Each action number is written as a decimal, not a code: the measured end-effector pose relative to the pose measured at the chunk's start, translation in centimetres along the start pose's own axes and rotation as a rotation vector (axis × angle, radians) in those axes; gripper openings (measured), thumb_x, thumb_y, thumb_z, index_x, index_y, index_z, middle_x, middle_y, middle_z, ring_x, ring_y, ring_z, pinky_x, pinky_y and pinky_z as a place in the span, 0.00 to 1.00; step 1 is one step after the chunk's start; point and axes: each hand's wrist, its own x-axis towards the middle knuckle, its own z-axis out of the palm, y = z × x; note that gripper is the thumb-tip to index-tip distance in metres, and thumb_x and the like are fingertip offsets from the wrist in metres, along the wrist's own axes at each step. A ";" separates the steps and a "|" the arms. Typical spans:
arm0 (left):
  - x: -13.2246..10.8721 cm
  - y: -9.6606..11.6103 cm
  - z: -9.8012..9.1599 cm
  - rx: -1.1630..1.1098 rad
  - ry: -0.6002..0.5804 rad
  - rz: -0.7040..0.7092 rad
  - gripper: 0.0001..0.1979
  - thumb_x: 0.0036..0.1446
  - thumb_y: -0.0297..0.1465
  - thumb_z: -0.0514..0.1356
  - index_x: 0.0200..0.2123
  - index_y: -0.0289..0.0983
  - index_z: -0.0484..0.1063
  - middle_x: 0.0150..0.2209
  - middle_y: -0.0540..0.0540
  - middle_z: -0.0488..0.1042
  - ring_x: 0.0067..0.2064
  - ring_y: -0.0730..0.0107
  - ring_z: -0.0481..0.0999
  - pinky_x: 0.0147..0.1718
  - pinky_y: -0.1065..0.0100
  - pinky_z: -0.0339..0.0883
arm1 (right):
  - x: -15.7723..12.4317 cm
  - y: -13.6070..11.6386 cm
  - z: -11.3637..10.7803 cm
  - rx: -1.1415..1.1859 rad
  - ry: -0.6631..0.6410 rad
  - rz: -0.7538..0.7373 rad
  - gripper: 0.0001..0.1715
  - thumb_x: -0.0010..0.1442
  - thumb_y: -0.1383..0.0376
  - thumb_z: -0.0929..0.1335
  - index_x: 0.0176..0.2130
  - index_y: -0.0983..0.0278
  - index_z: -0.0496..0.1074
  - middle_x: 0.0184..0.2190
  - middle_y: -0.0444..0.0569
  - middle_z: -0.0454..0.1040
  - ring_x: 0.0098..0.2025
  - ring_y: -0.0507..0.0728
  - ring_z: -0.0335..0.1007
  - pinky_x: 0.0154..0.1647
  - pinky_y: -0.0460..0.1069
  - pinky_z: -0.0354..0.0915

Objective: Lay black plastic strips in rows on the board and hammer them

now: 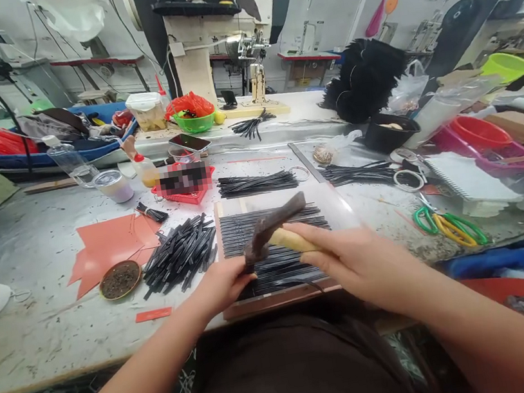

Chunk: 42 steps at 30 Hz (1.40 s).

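My right hand (343,253) is wrapped round the pale handle of a hammer (275,220). Its dark metal head is over a board (220,238), beside the fingertips of my left hand (225,283). That hand is closed at the board's left side, low down; the hammer head partly covers its fingertips, so what they pinch is hidden. Thin black strips (270,221) lie side by side across the board. To the left is a loose heap of short black strips (180,253). Behind the board rests a bundle of long black strips (257,183).
Left of the heap are a round dish (120,280) and orange sheets (112,240). A red basket (188,197) and a phone (189,143) sit farther back. On the right lie scissors (451,225) and a metal ruler (306,161). A sewing machine (191,57) stands behind.
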 end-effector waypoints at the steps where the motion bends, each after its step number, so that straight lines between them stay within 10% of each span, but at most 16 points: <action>1: 0.0 -0.2 0.1 -0.025 0.018 -0.020 0.07 0.50 0.35 0.55 0.29 0.38 0.67 0.28 0.48 0.72 0.33 0.63 0.73 0.33 0.67 0.65 | -0.3 0.3 0.0 0.002 -0.025 0.010 0.24 0.60 0.63 0.60 0.56 0.58 0.62 0.36 0.46 0.77 0.32 0.57 0.74 0.28 0.47 0.67; 11: -0.4 0.2 -0.4 -0.140 0.031 -0.105 0.12 0.49 0.40 0.54 0.30 0.37 0.68 0.27 0.48 0.73 0.30 0.64 0.73 0.31 0.66 0.68 | -2.4 1.5 -0.8 0.199 0.044 0.067 0.23 0.62 0.63 0.59 0.57 0.59 0.59 0.46 0.44 0.73 0.43 0.55 0.71 0.40 0.46 0.67; 42: 0.5 1.1 -0.7 0.044 -0.042 -0.003 0.04 0.51 0.31 0.55 0.30 0.39 0.69 0.31 0.50 0.75 0.34 0.65 0.73 0.34 0.70 0.64 | -2.1 0.1 -3.1 0.202 0.206 -0.011 0.16 0.61 0.63 0.61 0.49 0.58 0.66 0.32 0.42 0.74 0.29 0.53 0.70 0.28 0.45 0.65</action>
